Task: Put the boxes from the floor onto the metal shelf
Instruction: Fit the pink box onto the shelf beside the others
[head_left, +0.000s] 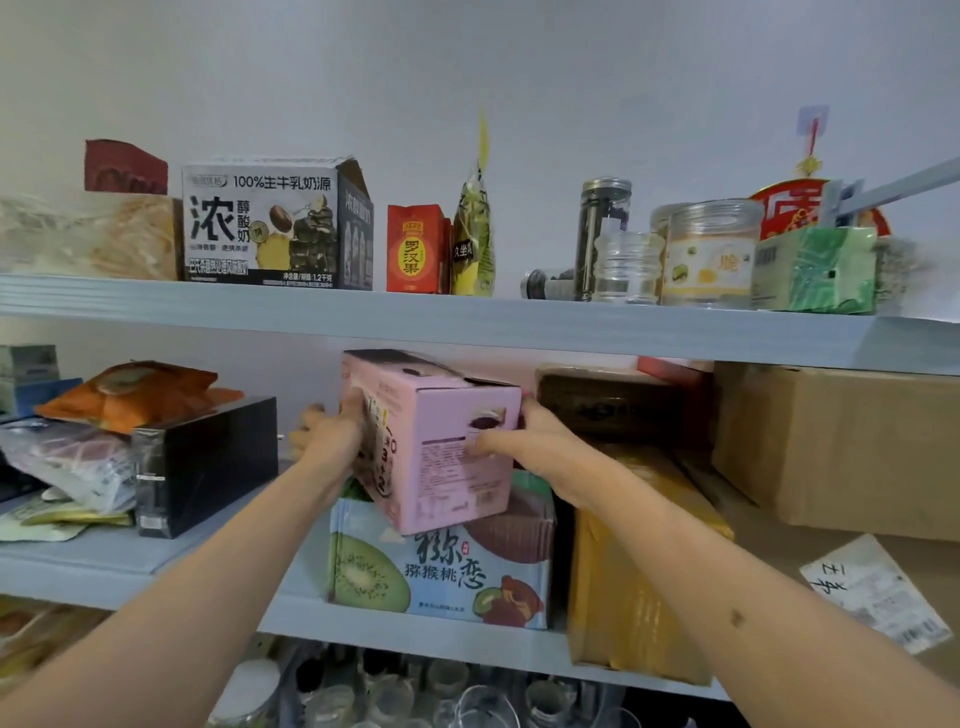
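1. Head view: the pink box (441, 447) is being held between both hands at the middle tier of the metal shelf (467, 319), tilted, its lower edge sitting on top of the kiwi carton (441, 577) that is standing at the shelf's front edge.
2. The left hand (332, 434) is gripping the box's left face, fingers wrapping behind it; the right hand (524, 447) is gripping the right face, thumb lying across the printed front panel.
3. The box's long axis is running front to back, pointing into the shelf, so the grip sits at its near end and the free space lies behind, between the black box (208, 462) on the left and the brown cartons (639, 561) on the right.
4. Judging from this, both hands are equally near; the coming move looks like levelling the box and pushing it inward.
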